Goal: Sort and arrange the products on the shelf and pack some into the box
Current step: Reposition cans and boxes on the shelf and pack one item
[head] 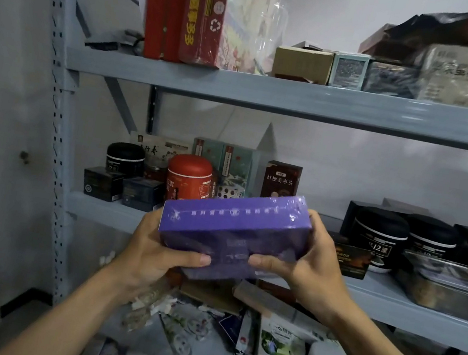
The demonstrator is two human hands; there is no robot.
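I hold the purple box (233,230) up before the middle shelf (392,300), left hand (152,253) and right hand (313,271) at its ends, fingers (197,258) curled round it. Stiff carton, seemingly light; the shrink-wrap looks slippery, so I'd grip the short ends.

The dark brown carton (281,182) at the middle of the frame is showing "红糖姜枣茶" in pale characters on its front. To the right, the black jar (380,232) is displaying "12黑" in white on its label. In the upper left, the tall red box (206,11) is bearing a white recycling symbol, and the gold characters beside it are blurring past reading. The white carton (154,145) at centre left is showing a large black "养". The purple box (234,224) is carrying a row of white print too blurred to read.
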